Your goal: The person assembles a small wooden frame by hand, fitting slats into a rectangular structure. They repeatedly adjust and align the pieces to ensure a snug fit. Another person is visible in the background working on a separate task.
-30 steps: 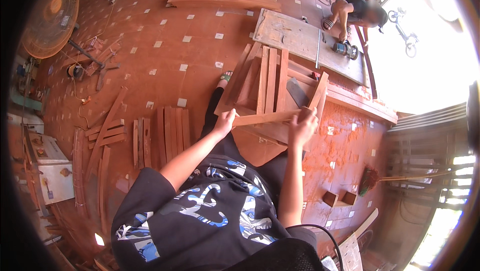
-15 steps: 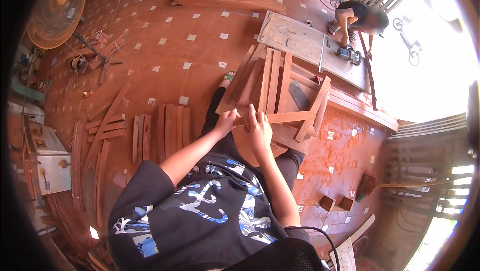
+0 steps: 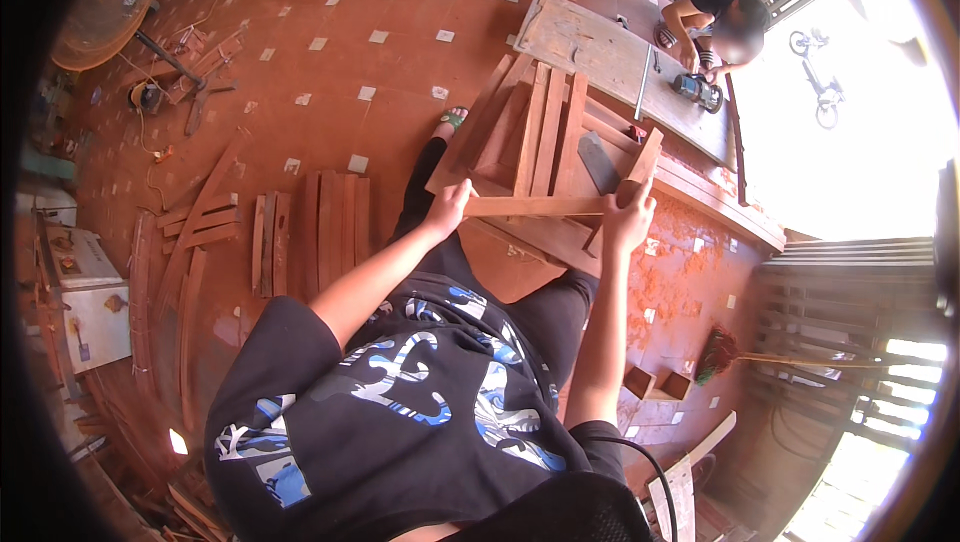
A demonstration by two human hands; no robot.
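A narrow reddish wooden strip (image 3: 540,206) lies crosswise between my hands. My left hand (image 3: 450,212) is closed round its left end. At the right end my right hand (image 3: 627,222) grips it with fingers wrapped, close against a slanting wooden piece (image 3: 646,150). Beyond the strip, several longer wooden strips (image 3: 548,132) rest on a low wooden work surface (image 3: 515,242) between my legs. A flat grey piece (image 3: 598,162) lies beside them, with a small red object (image 3: 637,132) behind it.
A person crouches at the far right, with a power tool (image 3: 698,92) on a wide board (image 3: 590,52). Stacked wooden strips (image 3: 337,227) lie on the tiled floor at left. Shavings (image 3: 680,242) and a broom (image 3: 718,354) are at right, a standing fan (image 3: 110,2) far left.
My right hand has moved right along the strip, from beside my left hand to its other end. My left hand stays at the left end. The whole view has shifted slightly.
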